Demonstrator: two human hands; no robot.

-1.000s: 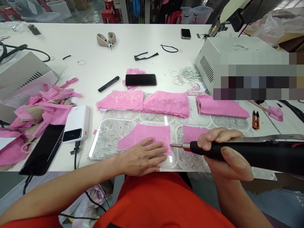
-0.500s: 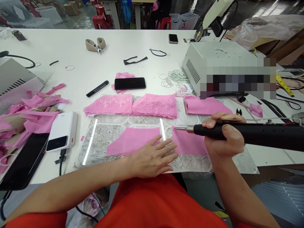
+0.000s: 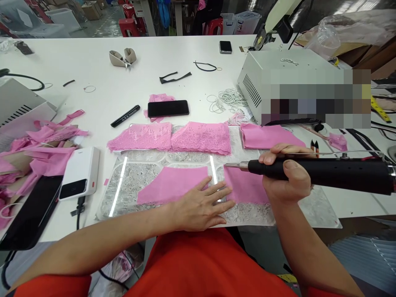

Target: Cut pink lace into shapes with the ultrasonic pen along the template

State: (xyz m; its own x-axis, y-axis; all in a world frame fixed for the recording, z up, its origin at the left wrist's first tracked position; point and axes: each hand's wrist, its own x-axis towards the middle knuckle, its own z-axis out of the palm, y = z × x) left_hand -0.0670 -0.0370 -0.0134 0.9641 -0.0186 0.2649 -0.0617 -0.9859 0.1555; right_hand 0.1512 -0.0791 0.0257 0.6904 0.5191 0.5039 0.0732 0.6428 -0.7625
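Observation:
My right hand [image 3: 287,175] is closed around a black stick-shaped tool with a metal nozzle [image 3: 334,171]. A thin metal lever runs along its top. Its tip is over the upper left corner of the right pink fabric piece [image 3: 246,187]; I cannot tell whether they touch. Fingers spread, my left hand [image 3: 202,204] lies flat across the lower right of the left pink fabric piece [image 3: 175,183], fingertips near the right piece. Both pieces lie on a grey marbled board [image 3: 133,181] with clear outlined shapes. Two pink lace pieces [image 3: 201,138] and a folded pink stack [image 3: 269,136] lie along its far edge.
A grey machine box [image 3: 278,70] stands back right, beside tangled white cord [image 3: 232,98]. Beyond the board are a phone [image 3: 168,109] and a black marker [image 3: 125,116]. To the left lie a white power bank [image 3: 80,173], a dark tablet-like slab [image 3: 31,214] and pink scraps [image 3: 46,144].
The tool and my right hand have shifted slightly left, with the nozzle still at the right piece's upper left corner. My left hand stays nearly in place.

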